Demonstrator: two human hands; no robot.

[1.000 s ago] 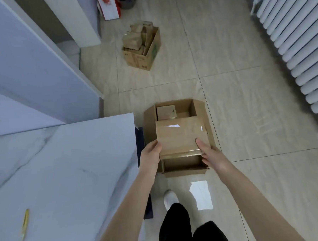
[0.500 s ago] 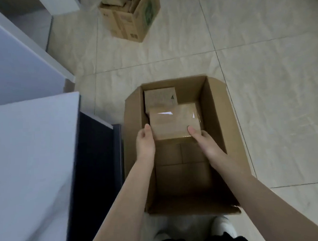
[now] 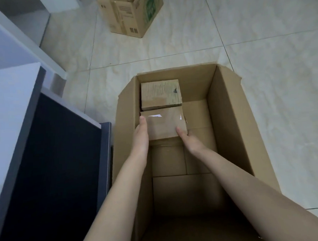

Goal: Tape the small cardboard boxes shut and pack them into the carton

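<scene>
While the left hand [image 3: 141, 135] and right hand [image 3: 190, 140] clasp the taped box [image 3: 164, 125] by its sides, centre frame, it seems light, stiff, best held at those edges.

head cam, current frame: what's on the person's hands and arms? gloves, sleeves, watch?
Nothing worn that shows. Left hand and right hand are ungloved, with no rings or watch visible. Left forearm and right forearm are unsleeved to the frame edge; no bands or markings.

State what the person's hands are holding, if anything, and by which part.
The left hand and right hand hold the taped small box by its opposite sides.
</scene>
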